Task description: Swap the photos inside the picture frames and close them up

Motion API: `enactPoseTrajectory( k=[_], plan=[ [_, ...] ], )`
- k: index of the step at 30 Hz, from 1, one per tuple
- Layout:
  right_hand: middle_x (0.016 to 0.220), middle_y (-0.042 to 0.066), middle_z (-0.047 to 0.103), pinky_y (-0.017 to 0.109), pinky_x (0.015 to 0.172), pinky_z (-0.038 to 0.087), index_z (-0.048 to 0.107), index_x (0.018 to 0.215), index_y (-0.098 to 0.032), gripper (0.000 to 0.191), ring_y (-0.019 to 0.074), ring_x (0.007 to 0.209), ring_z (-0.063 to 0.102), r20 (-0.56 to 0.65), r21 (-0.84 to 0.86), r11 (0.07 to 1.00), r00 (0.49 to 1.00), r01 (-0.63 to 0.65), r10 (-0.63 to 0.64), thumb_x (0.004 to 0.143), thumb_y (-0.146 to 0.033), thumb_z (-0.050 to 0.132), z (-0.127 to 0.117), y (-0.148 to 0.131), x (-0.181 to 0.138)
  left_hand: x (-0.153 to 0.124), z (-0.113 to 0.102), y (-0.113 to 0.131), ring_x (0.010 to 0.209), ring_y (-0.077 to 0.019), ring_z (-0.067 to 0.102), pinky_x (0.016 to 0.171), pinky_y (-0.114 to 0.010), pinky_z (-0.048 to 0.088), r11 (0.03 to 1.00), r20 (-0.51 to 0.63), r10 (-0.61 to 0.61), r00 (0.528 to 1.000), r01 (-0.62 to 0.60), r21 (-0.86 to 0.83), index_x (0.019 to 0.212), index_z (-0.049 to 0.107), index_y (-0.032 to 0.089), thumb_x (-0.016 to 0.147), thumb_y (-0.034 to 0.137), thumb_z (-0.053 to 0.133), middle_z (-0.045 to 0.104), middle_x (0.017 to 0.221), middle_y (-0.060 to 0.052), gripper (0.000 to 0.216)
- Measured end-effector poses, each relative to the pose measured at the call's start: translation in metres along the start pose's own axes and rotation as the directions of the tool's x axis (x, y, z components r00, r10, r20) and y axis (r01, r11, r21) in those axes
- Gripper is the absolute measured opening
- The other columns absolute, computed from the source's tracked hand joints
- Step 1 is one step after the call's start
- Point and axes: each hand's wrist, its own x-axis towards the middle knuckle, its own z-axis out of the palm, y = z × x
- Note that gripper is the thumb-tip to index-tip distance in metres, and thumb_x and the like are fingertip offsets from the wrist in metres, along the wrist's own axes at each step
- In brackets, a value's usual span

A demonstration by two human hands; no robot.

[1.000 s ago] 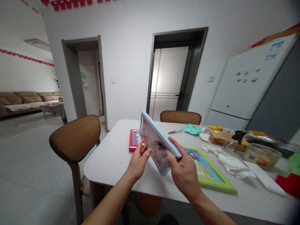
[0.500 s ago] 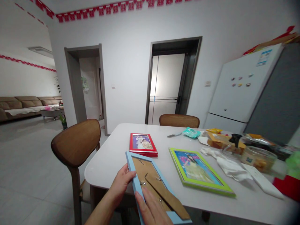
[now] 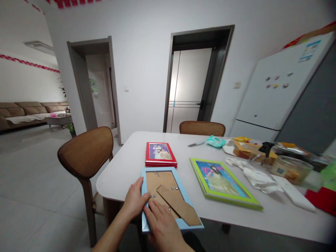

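A light blue picture frame lies face down at the near edge of the white table, its brown back board and fold-out stand showing. My left hand rests on the frame's left edge with the thumb near a small metal clip. My right hand lies on the lower left part of the back board, fingers pointing toward the same clip. Just beyond is a red picture frame, face up. A green picture frame lies face up to the right.
White cloths, a glass bowl, a teal packet, a knife and boxes crowd the table's right side. Wooden chairs stand at the left and far side. A white fridge is on the right.
The blue frame was held upright in both hands, was turned over, and now lies face down flat on the table. Both hands have come together at its left side.
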Motion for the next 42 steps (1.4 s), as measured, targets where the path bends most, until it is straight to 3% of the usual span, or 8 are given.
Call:
enactPoseTrajectory(
  k=[4, 7, 11, 14, 24, 27, 31, 42],
  plan=[
    [0.114, 0.008, 0.052, 0.034, 0.09, 0.036, 0.051, 0.111, -0.019, 0.046, 0.0203, 0.104, 0.046, 0.079, 0.231, 0.972, 0.996, -0.047, 0.029, 0.067, -0.033, 0.053, -0.043, 0.02, 0.007, -0.001, 0.001, -0.002, 0.118, -0.0201, 0.034, 0.099, -0.031, 0.02, 1.0, -0.008, -0.002, 1.0, 0.002, 0.006, 0.116, 0.042, 0.01, 0.063, 0.021, 0.051, 0.041, 0.126, -0.011, 0.055],
    [0.108, 0.009, 0.055, 0.03, 0.088, 0.035, 0.056, 0.104, -0.016, 0.034, 0.0167, 0.1, 0.049, 0.016, 0.208, 0.955, 0.977, -0.212, 0.213, 0.075, -0.024, 0.041, -0.065, 0.059, 0.014, -0.005, 0.0, 0.0, 0.12, -0.0202, 0.031, 0.1, -0.032, 0.02, 0.999, -0.005, 0.037, 0.999, -0.037, 0.007, 0.118, 0.04, 0.008, 0.063, 0.023, 0.051, 0.036, 0.129, -0.013, 0.058],
    [0.1, 0.01, 0.058, 0.03, 0.085, 0.036, 0.063, 0.09, -0.015, 0.028, 0.0196, 0.094, 0.051, 0.078, 0.076, 0.927, 0.929, -0.368, 0.363, 0.068, -0.018, 0.046, -0.06, 0.105, 0.023, -0.01, 0.001, 0.003, 0.119, -0.0205, 0.031, 0.101, -0.031, 0.021, 0.998, 0.042, 0.067, 0.997, -0.068, 0.015, 0.119, 0.039, 0.008, 0.059, 0.021, 0.052, 0.033, 0.131, -0.012, 0.063],
    [0.092, 0.009, 0.058, 0.026, 0.078, 0.037, 0.065, 0.082, -0.017, 0.025, 0.017, 0.085, 0.053, 0.086, 0.059, 0.915, 0.915, -0.4, 0.394, 0.069, -0.017, 0.043, -0.045, 0.114, 0.026, -0.012, 0.001, 0.004, 0.119, -0.0194, 0.032, 0.1, -0.03, 0.022, 0.997, 0.045, 0.072, 0.996, -0.072, 0.004, 0.119, 0.04, 0.01, 0.059, 0.02, 0.051, 0.033, 0.131, -0.01, 0.061],
    [0.094, 0.009, 0.056, 0.027, 0.074, 0.035, 0.058, 0.101, -0.021, 0.03, 0.0185, 0.087, 0.05, -0.008, -0.036, 0.911, 0.912, -0.411, 0.411, 0.075, -0.021, 0.042, -0.045, 0.097, 0.028, -0.011, 0.001, 0.003, 0.121, -0.0197, 0.029, 0.101, -0.03, 0.02, 0.998, 0.077, 0.058, 0.995, -0.059, 0.016, 0.121, 0.036, 0.008, 0.057, 0.018, 0.049, 0.029, 0.133, -0.011, 0.066],
    [0.102, 0.008, 0.055, 0.029, 0.08, 0.033, 0.061, 0.094, -0.022, 0.025, 0.019, 0.094, 0.047, -0.027, 0.037, 0.958, 0.958, -0.283, 0.284, 0.076, -0.023, 0.045, -0.042, 0.076, 0.032, -0.012, 0.002, 0.001, 0.121, -0.0192, 0.029, 0.101, -0.031, 0.02, 0.998, 0.064, 0.067, 0.996, -0.069, 0.015, 0.122, 0.036, 0.01, 0.057, 0.018, 0.049, 0.03, 0.133, -0.009, 0.067],
    [0.091, 0.004, 0.059, 0.026, 0.08, 0.032, 0.065, 0.085, -0.023, 0.021, 0.0156, 0.089, 0.049, 0.085, 0.19, 0.974, 0.99, -0.123, 0.108, 0.076, -0.028, 0.047, -0.032, 0.05, 0.043, -0.011, 0.003, 0.0, 0.12, -0.0199, 0.03, 0.101, -0.031, 0.021, 0.996, 0.053, 0.082, 0.995, -0.084, 0.036, 0.121, 0.037, 0.009, 0.06, 0.02, 0.048, 0.031, 0.132, -0.011, 0.063],
    [0.081, 0.004, 0.059, 0.025, 0.073, 0.035, 0.065, 0.077, -0.021, 0.018, 0.0155, 0.082, 0.05, 0.046, 0.113, 0.977, 0.984, -0.178, 0.174, 0.075, -0.029, 0.049, -0.024, 0.044, 0.053, -0.014, 0.005, -0.002, 0.12, -0.0184, 0.029, 0.101, -0.031, 0.018, 0.993, 0.071, 0.094, 0.993, -0.099, 0.065, 0.12, 0.039, 0.01, 0.062, 0.02, 0.046, 0.031, 0.132, -0.01, 0.059]
  ],
)
